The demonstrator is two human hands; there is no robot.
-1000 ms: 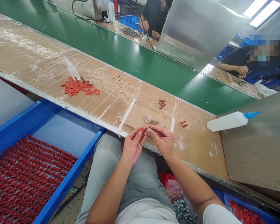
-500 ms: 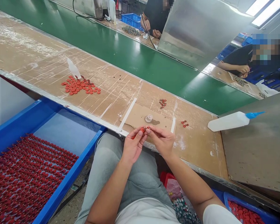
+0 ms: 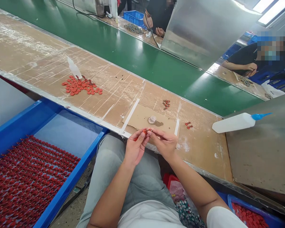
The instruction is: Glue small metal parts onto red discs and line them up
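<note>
The white shirt [image 3: 148,216] has a short right sleeve [image 3: 224,218]. The trousers [image 3: 107,160] are pale grey-blue, faded, visibly seamed.

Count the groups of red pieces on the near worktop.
3: a large spread at left, a small cluster beyond the cardboard, and a pair to its right. The left hand and right hand could hide more.
</note>
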